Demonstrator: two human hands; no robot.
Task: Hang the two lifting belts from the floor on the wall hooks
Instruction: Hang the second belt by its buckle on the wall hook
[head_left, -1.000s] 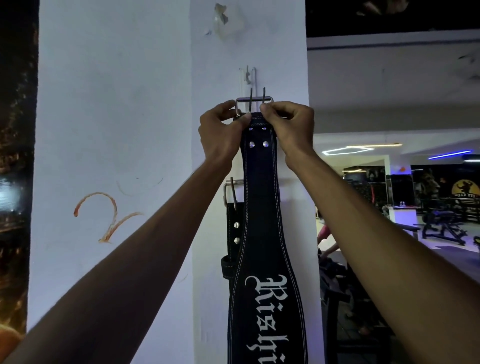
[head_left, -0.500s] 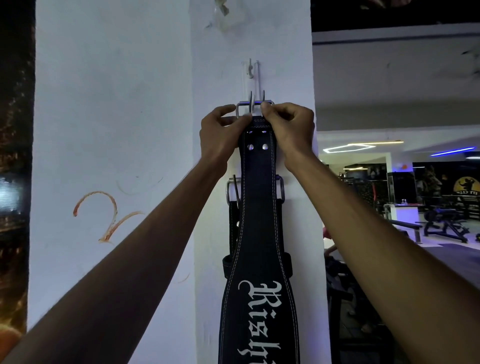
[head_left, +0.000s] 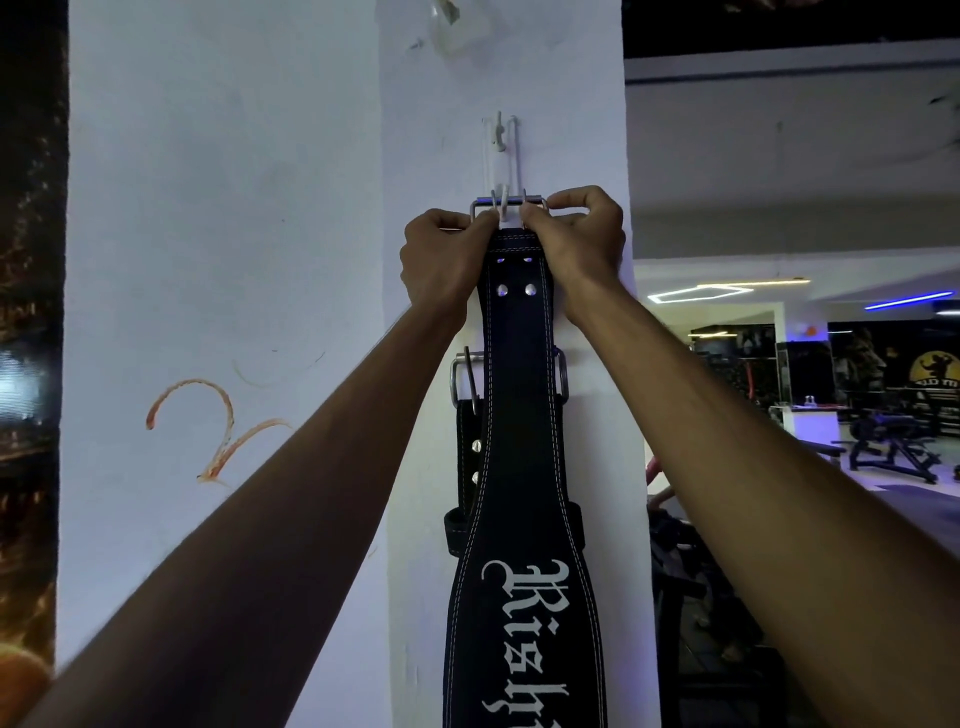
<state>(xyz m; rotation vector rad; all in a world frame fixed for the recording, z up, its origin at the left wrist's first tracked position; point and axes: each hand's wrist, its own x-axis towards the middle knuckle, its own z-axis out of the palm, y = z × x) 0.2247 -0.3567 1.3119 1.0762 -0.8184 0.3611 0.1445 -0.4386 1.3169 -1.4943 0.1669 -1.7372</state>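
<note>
A black lifting belt with white stitching and white lettering hangs down the white pillar. Its metal buckle sits at the tip of a white wall hook. My left hand pinches the buckle's left side and my right hand pinches its right side, both at the belt's top end. Behind it a second black belt hangs lower on the pillar; its buckle shows at both sides, and its hook is hidden.
The white pillar fills the left and centre, with an orange scribble on it. A dark poster runs down the far left. To the right the gym floor opens, with benches and machines.
Both hands have lowered the front belt's buckle slightly, and the hook's tip now stands through the frame. The view has shifted a little upward.
</note>
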